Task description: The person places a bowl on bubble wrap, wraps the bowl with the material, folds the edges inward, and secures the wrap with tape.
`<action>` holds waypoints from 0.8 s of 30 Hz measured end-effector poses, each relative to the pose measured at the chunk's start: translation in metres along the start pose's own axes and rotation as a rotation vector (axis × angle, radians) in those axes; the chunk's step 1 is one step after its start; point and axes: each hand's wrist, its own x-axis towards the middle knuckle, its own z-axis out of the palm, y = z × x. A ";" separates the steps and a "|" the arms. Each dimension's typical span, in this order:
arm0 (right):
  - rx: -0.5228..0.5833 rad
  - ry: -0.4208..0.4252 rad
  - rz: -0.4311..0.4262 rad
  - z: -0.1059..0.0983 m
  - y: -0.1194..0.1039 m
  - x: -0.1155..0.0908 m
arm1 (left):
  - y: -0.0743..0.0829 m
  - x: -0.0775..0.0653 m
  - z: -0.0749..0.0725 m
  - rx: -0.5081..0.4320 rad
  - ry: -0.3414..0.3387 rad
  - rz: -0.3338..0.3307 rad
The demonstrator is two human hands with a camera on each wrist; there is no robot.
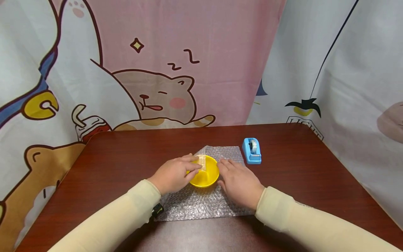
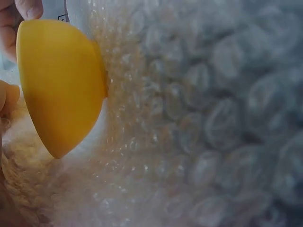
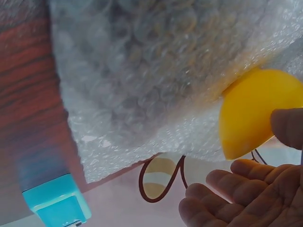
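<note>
A yellow bowl (image 1: 206, 179) stands upright on a sheet of bubble wrap (image 1: 201, 206). One folded flap of the wrap (image 1: 202, 161) lies over the bowl's far rim and reaches inside. My left hand (image 1: 174, 174) stretches over the bowl's left rim, its fingers resting on the flap and thumb at the inside. In the left wrist view the bowl (image 2: 61, 85) shows from its side, a fingertip touching its rim. At the bowl's right side is my right hand (image 1: 240, 182), fingers extended. The right wrist view shows its thumb overlapping the bowl (image 3: 258, 104); contact is unclear.
A light-blue tape dispenser (image 1: 252, 151) stands on the brown table (image 1: 302, 168), just beyond the wrap's right edge. A small black device (image 1: 157, 210) shows at the left wrist. Behind the table hangs a printed cartoon curtain (image 1: 220, 52).
</note>
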 end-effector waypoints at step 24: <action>0.183 -0.086 0.270 0.004 0.059 0.050 | 0.001 -0.004 0.006 0.008 -0.064 -0.016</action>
